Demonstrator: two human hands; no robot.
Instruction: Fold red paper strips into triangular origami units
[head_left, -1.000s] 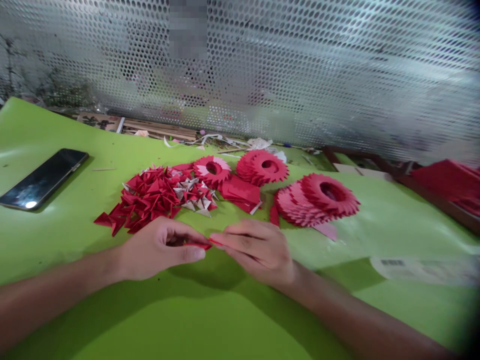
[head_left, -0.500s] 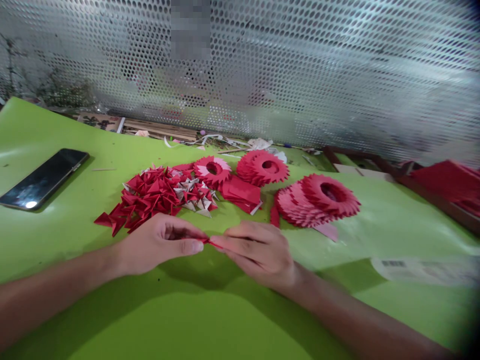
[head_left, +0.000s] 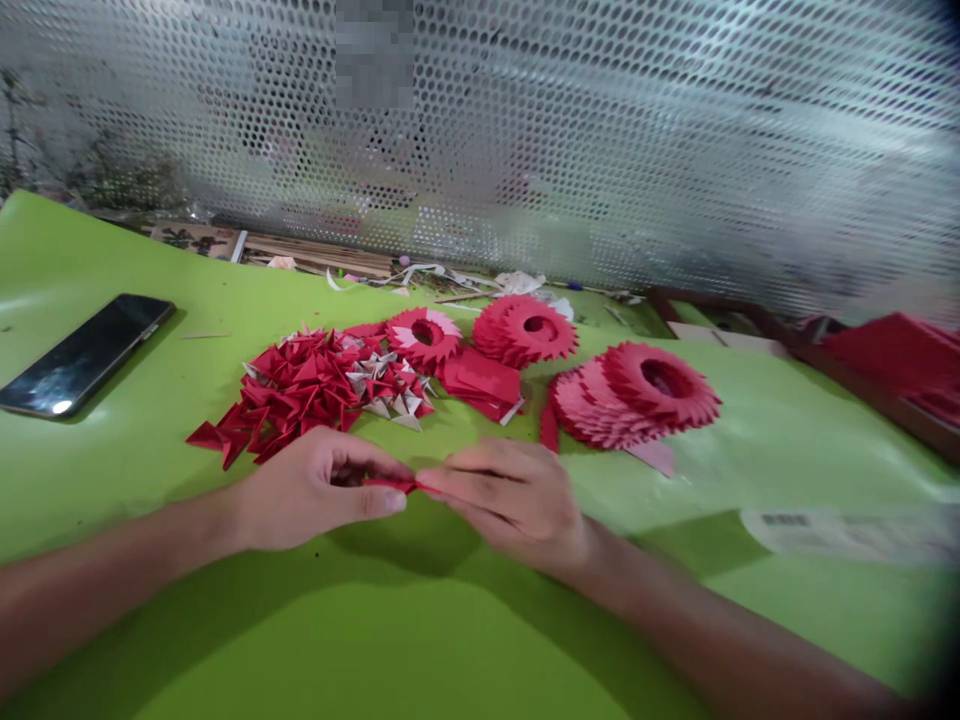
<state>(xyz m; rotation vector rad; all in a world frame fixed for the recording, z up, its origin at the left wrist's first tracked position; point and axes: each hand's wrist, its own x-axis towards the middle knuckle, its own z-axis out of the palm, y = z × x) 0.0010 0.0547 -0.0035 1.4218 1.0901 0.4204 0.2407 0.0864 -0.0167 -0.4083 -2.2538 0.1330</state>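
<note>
Between my two hands is a small strip of folded red paper (head_left: 409,487). My left hand (head_left: 322,490) pinches its left end between thumb and fingers, and my right hand (head_left: 514,500) grips the right end with its fingertips. Most of the paper is hidden by the fingers. Just beyond the left hand lies a heap of folded red paper triangles (head_left: 300,385), with some white-grey ones at its right side. A stack of red paper rectangles (head_left: 481,382) lies beyond the right hand.
Behind stand a small pink-and-red paper ring (head_left: 405,335), a red ring stack (head_left: 502,330) and a taller pink-red one (head_left: 607,405). A phone (head_left: 86,355) lies at the left. A brown tray holds red paper (head_left: 892,350) at right. A perforated metal sheet (head_left: 525,150) rises behind the green table (head_left: 360,640).
Slightly more of the red paper shows by my left thumb. Both hands keep their hold in nearly the same place, and the view has shifted a little.
</note>
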